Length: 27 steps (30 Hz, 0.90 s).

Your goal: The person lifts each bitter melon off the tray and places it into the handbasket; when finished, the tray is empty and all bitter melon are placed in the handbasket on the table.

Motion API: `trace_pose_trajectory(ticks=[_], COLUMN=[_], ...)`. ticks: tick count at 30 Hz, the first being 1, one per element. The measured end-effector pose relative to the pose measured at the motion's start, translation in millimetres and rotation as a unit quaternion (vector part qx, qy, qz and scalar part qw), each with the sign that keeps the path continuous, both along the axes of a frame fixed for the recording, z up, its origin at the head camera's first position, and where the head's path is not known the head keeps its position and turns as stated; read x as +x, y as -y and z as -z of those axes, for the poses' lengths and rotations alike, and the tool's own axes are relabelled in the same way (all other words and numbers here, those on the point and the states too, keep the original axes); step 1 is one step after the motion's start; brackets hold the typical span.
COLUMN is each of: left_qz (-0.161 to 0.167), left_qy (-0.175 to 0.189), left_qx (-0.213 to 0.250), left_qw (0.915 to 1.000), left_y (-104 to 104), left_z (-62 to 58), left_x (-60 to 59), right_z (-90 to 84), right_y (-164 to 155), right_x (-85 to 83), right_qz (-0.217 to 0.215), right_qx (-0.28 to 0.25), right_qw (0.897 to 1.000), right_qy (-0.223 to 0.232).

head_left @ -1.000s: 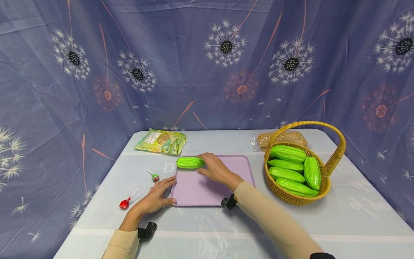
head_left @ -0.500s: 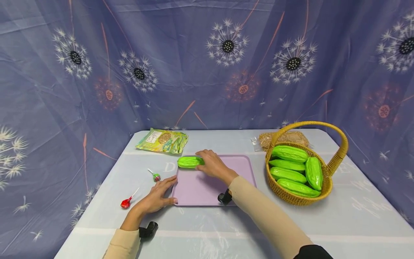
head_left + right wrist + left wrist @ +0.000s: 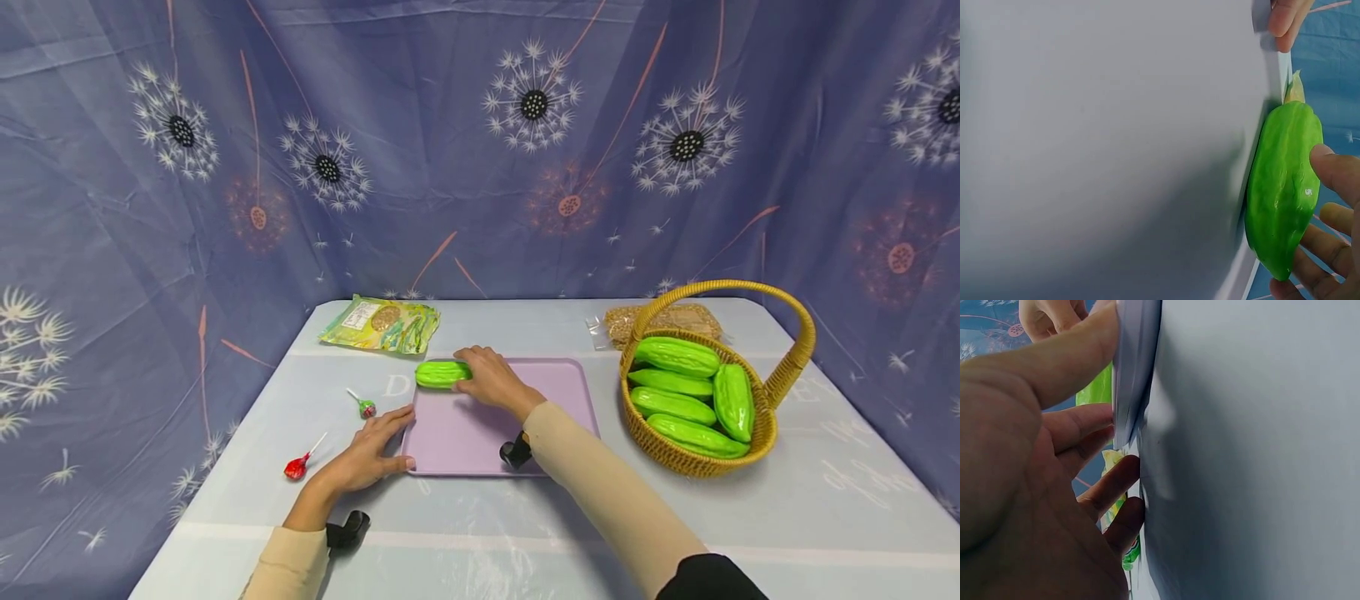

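Barely any motion since the earlier frames: right hand (image 3: 491, 381) has crept slightly toward the far-left corner of the tray (image 3: 558, 392), and the green gourd (image 3: 442, 373) sits in about the same spot at that corner, lying across the tray's far-left rim.

Right hand grip: fingers loosely curved round the gourd's right end, thumb on one side, fingertips (image 3: 1335, 170) on the other. Contact is clear in the right wrist view; hold looks light, hand only partly closed, gourd resting on the tray rim rather than lifted.

Left hand (image 3: 367, 454): flat on the table at the tray's near-left corner, fingers nearly straight. Left wrist view shows the thumb along the tray edge (image 3: 1132, 375) and fingertips (image 3: 1100, 422) against its side. Pressing on it, not wrapped round it.

Around it: two lollipops left of the tray, green one (image 3: 364, 407) farther, red one (image 3: 295, 468) nearer. Snack packet (image 3: 382, 323) at far left. Wicker basket (image 3: 776, 379) right of the tray with more green gourds (image 3: 678, 357) inside; a clear bag of grain-like stuff (image 3: 622, 321) behind it.
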<state>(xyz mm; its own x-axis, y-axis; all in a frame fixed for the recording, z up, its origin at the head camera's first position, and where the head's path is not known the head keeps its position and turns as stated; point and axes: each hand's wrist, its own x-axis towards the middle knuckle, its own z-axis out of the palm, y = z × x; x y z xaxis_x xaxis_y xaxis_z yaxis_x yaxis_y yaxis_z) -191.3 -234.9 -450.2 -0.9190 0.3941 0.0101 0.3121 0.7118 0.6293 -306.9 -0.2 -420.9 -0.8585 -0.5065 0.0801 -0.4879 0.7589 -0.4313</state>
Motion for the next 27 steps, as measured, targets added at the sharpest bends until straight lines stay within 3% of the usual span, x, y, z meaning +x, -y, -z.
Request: trace_pose_trajectory(ticks=[15, 27], left_qz=[0.011, 0.003], left_qy=[-0.018, -0.004], left_qx=[0.002, 0.002], left_qw=[0.9998, 1.0], left_y=[-0.2, 1.3], left_z=[2.1, 0.3], left_x=[-0.6, 0.2], right_z=[2.2, -2.5], right_y=[0.6, -7.9], right_x=[-6.6, 2.8], right_qz=[0.003, -0.025], right_qx=[0.03, 0.039], right_qw=[1.0, 0.999], right_qy=[0.006, 0.009])
